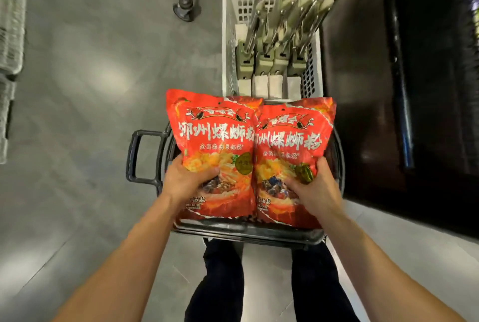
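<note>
Left hand (pixel 189 179) and right hand (pixel 313 189) each gripped a bag, with the fingers curled round it.
The left red bag (pixel 217 140) and right red bag (pixel 293 150) touched side by side over the black basket (pixel 141 155). A white crate (pixel 229 36) stood behind, with grey floor (pixel 90 75) around.

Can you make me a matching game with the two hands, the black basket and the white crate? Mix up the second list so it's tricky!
Things:
1. left hand
2. right hand
3. black basket
4. white crate

Clues:
A. has shiny metal rods rising out of it
B. sits under both red packets
C. grips the front packet, the one that overlaps the other
D. grips the back packet, partly hidden at its edge

Right pairs: 1-C, 2-D, 3-B, 4-A.
</note>
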`<state>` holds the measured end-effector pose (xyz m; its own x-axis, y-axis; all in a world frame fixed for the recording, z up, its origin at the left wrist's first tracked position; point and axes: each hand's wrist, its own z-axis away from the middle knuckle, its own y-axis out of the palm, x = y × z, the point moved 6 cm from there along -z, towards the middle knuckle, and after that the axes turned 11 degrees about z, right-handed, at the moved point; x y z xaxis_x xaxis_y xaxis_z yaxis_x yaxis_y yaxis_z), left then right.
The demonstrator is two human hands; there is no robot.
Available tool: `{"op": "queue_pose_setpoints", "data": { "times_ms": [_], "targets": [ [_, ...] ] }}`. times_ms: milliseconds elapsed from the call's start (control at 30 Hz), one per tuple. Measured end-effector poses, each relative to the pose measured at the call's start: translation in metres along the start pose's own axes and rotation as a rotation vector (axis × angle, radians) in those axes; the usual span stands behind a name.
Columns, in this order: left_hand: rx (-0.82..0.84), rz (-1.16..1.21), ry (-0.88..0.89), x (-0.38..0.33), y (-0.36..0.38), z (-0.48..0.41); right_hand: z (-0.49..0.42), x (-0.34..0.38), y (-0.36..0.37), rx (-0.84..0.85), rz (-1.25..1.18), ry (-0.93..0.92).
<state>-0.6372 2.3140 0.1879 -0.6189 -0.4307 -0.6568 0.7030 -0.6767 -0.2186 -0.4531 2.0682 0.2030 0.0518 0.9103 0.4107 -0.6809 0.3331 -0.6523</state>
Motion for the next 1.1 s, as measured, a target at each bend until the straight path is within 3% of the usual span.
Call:
{"op": "queue_pose_setpoints", "data": {
  "times_ms": [300, 600, 833, 1100],
  "targets": [
    [0.105, 0.063, 0.349, -0.239, -0.044, 0.121, 0.123, 0.114, -0.208, -0.356, -0.224, -0.241],
    [0.230, 0.175, 0.740, -0.462, -0.021, 0.286, 0.255, 0.189, -0.427, -0.655, -0.499, -0.437],
    [0.328, 0.179, 0.886, -0.508, 0.049, 0.394, 0.331, 0.134, -0.546, -0.771, -0.581, -0.501],
    [0.386, 0.171, 0.878, -0.475, 0.208, 0.474, 0.340, -0.032, -0.629, -0.835, -0.642, -0.514]
  ]
}}
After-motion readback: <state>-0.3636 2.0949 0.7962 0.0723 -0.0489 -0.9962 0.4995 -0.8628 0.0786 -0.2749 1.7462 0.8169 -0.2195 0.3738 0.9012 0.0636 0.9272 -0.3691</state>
